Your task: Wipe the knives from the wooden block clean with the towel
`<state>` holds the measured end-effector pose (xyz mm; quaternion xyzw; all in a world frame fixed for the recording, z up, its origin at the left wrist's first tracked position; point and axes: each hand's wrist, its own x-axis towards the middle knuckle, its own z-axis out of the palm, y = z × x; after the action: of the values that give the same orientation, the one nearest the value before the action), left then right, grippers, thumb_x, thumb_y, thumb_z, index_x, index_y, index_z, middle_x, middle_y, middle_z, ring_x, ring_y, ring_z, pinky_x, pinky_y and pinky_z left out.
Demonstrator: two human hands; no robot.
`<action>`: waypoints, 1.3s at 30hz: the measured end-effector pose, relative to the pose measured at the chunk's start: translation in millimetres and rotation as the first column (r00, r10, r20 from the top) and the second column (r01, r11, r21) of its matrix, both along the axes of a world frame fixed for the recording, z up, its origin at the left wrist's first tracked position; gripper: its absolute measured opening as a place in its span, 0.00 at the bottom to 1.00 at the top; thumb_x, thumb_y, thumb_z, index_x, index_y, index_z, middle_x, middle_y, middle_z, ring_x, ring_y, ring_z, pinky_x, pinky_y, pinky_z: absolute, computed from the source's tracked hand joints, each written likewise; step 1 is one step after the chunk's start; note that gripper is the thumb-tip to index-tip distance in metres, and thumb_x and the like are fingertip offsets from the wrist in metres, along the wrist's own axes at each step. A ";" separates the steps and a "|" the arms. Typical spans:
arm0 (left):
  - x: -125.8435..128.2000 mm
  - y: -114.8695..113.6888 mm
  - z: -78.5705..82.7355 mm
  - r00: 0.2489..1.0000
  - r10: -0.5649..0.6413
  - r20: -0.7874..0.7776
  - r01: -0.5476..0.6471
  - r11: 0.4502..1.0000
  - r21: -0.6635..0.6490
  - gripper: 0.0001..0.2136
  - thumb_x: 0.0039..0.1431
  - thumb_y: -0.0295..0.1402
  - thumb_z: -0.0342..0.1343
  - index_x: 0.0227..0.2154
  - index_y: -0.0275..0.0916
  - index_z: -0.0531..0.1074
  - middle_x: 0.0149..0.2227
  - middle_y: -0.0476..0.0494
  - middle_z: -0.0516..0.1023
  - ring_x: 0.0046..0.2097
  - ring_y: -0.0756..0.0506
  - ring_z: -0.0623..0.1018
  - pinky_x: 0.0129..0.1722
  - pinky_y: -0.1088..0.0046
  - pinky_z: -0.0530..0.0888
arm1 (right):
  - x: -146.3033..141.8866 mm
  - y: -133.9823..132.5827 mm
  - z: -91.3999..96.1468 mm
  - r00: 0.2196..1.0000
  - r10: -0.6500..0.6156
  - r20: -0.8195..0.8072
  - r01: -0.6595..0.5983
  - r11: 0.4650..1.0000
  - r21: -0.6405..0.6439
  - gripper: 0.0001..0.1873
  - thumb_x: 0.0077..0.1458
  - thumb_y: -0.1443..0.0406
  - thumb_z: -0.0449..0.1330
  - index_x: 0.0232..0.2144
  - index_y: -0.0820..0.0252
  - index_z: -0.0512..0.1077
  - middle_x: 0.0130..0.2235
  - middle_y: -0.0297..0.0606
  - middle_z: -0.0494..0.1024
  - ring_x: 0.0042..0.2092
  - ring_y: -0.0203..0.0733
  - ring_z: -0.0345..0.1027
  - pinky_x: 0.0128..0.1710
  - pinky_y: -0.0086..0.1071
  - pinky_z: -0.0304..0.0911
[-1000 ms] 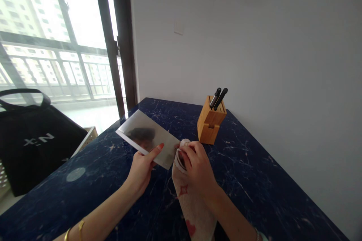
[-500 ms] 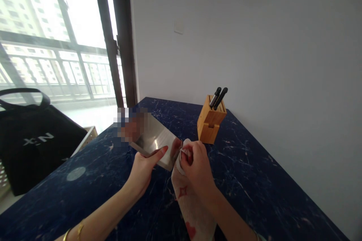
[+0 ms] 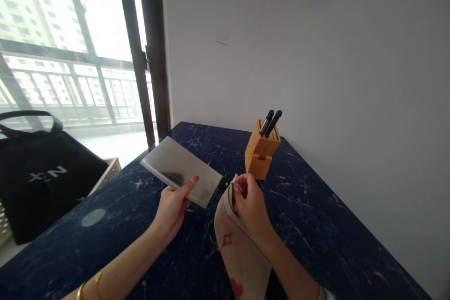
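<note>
A cleaver [image 3: 184, 164] with a broad steel blade is held over the table, its blade pointing to the far left. My left hand [image 3: 176, 201] is closed on the blade's near edge, thumb lying on the flat face. Beside the blade's right end, my right hand [image 3: 249, 199] pinches a pale towel [image 3: 234, 239] with red patterns. A short bit of black handle shows between blade and cloth; the rest is hidden behind the towel and fingers. The towel hangs down towards me, under my right forearm.
A wooden knife block [image 3: 262, 154] with two black-handled tools stands behind my right hand, near the wall. The dark blue marbled table [image 3: 309, 243] spreads beneath. A black bag [image 3: 45, 178] stands left of it, by the glass door [image 3: 70, 56].
The blade has turned, showing its flat face more, and shifted slightly left. My right hand and the towel have drawn a little right, baring some of the black handle.
</note>
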<state>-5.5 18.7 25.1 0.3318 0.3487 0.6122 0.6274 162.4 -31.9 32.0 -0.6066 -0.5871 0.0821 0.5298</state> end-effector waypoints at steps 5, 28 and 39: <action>-1.0 3.7 -2.2 1.000 0.007 0.024 -0.007 1.000 0.007 0.13 0.40 0.25 0.64 0.33 0.31 0.74 0.34 0.40 0.79 0.31 0.46 0.78 0.29 0.74 0.77 | 6.3 3.6 -4.4 1.000 -0.003 -0.026 0.003 1.000 0.001 0.02 0.52 0.67 0.51 0.30 0.58 0.63 0.29 0.33 0.69 0.32 0.38 0.64 0.34 0.31 0.59; -0.2 0.1 1.1 0.999 -0.017 0.051 0.016 1.000 0.005 0.14 0.41 0.23 0.63 0.35 0.31 0.73 0.35 0.39 0.79 0.32 0.44 0.79 0.30 0.74 0.78 | 1.5 -3.7 4.2 0.980 0.159 0.119 -0.162 0.987 0.020 0.07 0.51 0.70 0.51 0.33 0.57 0.65 0.34 0.35 0.70 0.36 0.39 0.64 0.37 0.32 0.60; -13.9 17.3 6.1 0.982 0.066 0.174 -0.076 0.996 0.049 0.14 0.44 0.19 0.60 0.36 0.32 0.73 0.35 0.42 0.78 0.32 0.47 0.78 0.30 0.78 0.77 | 26.5 10.0 -5.0 1.000 -0.028 0.014 0.027 0.995 0.092 0.05 0.53 0.66 0.50 0.31 0.59 0.65 0.33 0.36 0.70 0.36 0.39 0.64 0.38 0.34 0.60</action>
<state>-19.4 36.0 31.2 0.2820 0.2877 0.6700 0.6236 188.9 -21.9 27.0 -0.5902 -0.5857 0.0431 0.5538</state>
